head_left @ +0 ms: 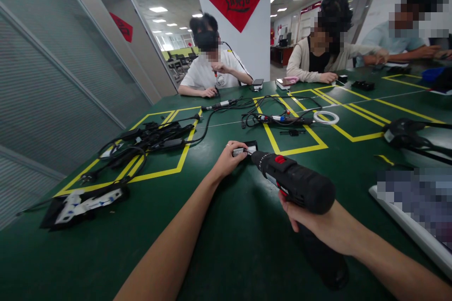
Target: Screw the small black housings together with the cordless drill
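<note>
Drill sits in the right hand, pointing toward the left hand.

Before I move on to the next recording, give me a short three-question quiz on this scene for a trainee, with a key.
1. Open question: Which tool does the camera wearer's right hand hold?

2. True or false: The camera wearer's left hand touches nothing.

3. Multiple choice: What colour are the lines forming rectangles on the green table?
A) red
B) white
C) yellow

Key
1. A pistol-grip power drill.
2. False; it holds a small silver-grey piece at the front end of the drill.
3. C
</note>
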A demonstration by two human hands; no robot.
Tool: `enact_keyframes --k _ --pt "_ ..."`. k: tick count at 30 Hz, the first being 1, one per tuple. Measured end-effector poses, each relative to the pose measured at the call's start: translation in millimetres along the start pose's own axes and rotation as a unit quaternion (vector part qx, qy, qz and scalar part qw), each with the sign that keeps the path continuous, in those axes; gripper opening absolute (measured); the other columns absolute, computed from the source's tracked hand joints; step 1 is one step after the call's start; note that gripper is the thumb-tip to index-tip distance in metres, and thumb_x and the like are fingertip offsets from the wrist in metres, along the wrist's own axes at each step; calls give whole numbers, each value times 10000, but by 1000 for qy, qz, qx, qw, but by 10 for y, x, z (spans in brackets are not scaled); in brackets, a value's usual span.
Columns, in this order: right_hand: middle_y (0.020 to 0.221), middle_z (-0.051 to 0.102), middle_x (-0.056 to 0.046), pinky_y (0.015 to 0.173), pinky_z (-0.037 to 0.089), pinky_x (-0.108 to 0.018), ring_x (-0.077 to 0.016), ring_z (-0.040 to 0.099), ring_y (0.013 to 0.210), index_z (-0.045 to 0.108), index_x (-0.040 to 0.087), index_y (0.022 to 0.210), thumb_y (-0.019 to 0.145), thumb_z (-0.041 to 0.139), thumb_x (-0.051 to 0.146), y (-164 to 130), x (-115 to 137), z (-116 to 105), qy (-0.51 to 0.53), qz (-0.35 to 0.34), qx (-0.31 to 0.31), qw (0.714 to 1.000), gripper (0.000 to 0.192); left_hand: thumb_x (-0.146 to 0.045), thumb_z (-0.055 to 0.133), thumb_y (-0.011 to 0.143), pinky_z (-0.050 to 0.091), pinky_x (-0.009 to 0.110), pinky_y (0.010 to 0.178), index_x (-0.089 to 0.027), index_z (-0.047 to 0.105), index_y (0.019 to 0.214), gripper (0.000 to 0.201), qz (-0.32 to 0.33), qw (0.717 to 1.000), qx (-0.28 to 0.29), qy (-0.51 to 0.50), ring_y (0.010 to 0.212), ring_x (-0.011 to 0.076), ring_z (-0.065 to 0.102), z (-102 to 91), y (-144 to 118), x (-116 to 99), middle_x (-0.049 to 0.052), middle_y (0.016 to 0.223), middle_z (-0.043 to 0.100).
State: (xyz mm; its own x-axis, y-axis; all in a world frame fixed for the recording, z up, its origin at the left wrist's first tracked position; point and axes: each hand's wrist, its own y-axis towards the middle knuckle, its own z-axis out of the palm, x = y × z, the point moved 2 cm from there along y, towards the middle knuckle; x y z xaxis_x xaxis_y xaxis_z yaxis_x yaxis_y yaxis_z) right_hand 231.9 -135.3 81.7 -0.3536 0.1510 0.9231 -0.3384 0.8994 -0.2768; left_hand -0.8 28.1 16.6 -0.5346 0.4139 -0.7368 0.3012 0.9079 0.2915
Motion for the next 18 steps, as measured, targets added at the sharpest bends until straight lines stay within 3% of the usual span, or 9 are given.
enact_keyframes --k 18 --pt "654 586 -8 704 446 -327 -166 557 644 602 162 915 841 544 318 8 -27 -7 -9 8 13 1000 182 -173 604 714 410 345 977 -208 630 996 285 16 1000 0 10 1040 188 520 5 -2 3 44 1062 532"
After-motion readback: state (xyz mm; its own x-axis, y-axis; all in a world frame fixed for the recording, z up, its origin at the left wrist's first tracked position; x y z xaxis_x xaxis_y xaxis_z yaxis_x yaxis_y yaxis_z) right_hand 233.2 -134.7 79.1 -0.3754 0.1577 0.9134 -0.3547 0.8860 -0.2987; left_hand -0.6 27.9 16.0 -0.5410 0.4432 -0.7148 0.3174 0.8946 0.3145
